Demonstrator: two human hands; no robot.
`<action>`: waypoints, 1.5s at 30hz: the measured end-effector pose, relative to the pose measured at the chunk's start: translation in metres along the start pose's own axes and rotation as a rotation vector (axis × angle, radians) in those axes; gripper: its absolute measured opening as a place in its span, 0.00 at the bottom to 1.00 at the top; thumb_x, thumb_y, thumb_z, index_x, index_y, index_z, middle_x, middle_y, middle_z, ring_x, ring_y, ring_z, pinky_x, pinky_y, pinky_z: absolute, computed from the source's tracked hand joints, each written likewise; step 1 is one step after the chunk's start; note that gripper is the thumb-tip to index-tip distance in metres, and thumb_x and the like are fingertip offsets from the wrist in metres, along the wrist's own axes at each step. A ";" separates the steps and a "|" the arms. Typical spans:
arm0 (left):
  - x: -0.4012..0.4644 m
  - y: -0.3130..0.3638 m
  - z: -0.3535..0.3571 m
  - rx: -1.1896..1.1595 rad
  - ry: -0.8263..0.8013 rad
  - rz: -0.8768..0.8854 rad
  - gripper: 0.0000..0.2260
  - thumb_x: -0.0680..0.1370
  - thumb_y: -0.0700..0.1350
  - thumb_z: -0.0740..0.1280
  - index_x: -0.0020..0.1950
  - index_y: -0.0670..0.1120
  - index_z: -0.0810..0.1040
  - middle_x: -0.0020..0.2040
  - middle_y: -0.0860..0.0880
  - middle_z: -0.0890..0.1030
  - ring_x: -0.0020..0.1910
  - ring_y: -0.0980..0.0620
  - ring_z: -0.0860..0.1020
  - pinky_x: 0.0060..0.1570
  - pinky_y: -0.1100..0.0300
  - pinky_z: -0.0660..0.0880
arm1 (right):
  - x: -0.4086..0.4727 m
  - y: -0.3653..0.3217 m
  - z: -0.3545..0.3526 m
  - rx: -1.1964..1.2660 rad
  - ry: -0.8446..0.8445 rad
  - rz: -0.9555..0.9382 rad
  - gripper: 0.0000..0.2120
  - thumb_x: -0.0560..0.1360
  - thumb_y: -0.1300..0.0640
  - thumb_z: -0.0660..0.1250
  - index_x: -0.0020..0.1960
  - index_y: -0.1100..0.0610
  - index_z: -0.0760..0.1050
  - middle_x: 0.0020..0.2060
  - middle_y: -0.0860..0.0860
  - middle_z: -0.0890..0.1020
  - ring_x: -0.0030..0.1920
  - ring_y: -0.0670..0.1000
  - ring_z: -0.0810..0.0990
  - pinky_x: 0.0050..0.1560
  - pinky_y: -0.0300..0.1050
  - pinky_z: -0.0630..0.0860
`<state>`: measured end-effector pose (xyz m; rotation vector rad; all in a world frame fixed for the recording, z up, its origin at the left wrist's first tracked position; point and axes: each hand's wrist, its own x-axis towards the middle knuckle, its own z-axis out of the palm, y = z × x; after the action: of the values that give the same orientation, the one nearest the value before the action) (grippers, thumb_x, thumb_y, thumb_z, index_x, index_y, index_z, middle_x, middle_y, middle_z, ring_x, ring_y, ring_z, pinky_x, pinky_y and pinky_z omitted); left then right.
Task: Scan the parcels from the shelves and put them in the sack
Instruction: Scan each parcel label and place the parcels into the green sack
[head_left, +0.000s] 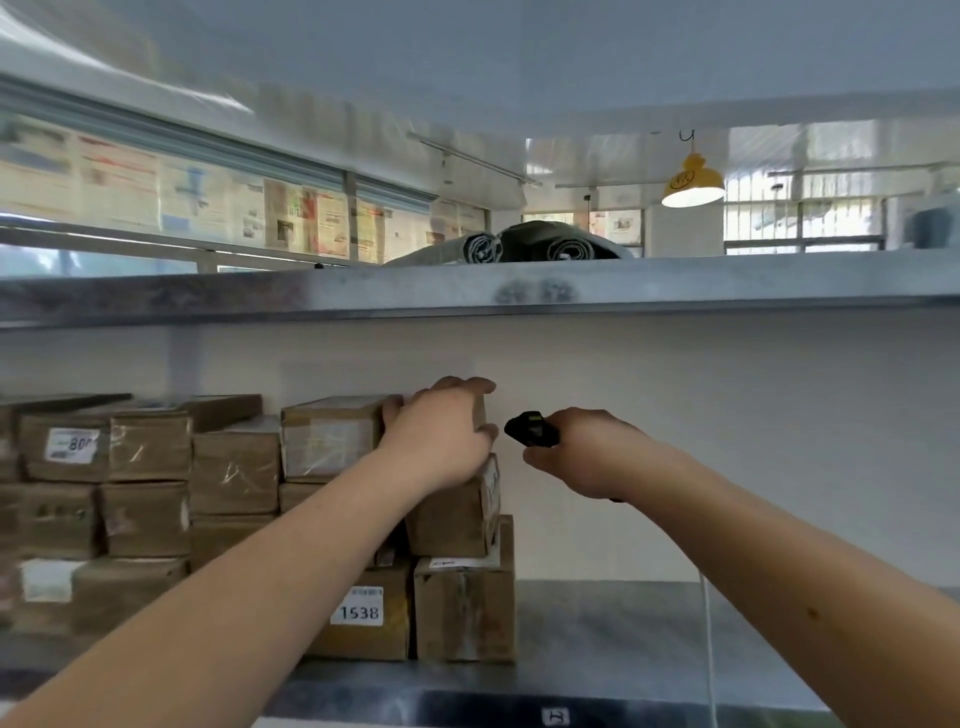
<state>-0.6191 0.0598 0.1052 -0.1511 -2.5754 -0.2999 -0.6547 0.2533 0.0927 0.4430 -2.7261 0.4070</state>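
Gripping top parcel (332, 434) with my left hand (441, 436), fingers curled over its right end; parcel sits atop box stack (462, 613) on shelf (623, 639). My right hand (587, 452), just right of parcel, clasps black scanner (530, 428)

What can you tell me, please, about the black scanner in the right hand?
The scanner is a small black device that looks like plastic, with a rounded head pointing left toward the stacked boxes. The right hand grips it, fingers curled round its body, so only the head shows. It is held in the air above the metal shelf, just right of the left hand, apart from it. A thin white cord hangs near the right forearm; whether it joins the scanner cannot be told.
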 end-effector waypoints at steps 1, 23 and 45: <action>0.000 0.000 -0.001 0.001 -0.011 0.008 0.28 0.80 0.53 0.64 0.80 0.61 0.64 0.79 0.50 0.68 0.75 0.42 0.70 0.74 0.37 0.66 | 0.001 0.001 0.001 -0.003 -0.008 0.008 0.16 0.79 0.37 0.63 0.54 0.50 0.74 0.39 0.50 0.80 0.33 0.51 0.78 0.27 0.40 0.67; 0.020 -0.008 0.011 -0.484 0.114 -0.069 0.13 0.85 0.54 0.62 0.51 0.50 0.83 0.53 0.48 0.84 0.55 0.46 0.81 0.46 0.60 0.72 | -0.010 0.007 0.008 0.036 -0.016 0.146 0.19 0.79 0.36 0.65 0.59 0.50 0.75 0.43 0.52 0.80 0.38 0.53 0.81 0.29 0.43 0.72; -0.004 -0.019 0.013 -0.935 -0.043 0.243 0.54 0.64 0.42 0.80 0.76 0.79 0.55 0.74 0.53 0.62 0.68 0.51 0.72 0.59 0.60 0.80 | -0.059 0.014 -0.015 0.016 0.052 0.134 0.21 0.78 0.35 0.64 0.65 0.45 0.77 0.41 0.47 0.81 0.33 0.49 0.80 0.23 0.38 0.68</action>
<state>-0.6254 0.0447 0.0888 -0.7922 -2.2144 -1.3800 -0.6027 0.2860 0.0808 0.2510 -2.7127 0.4684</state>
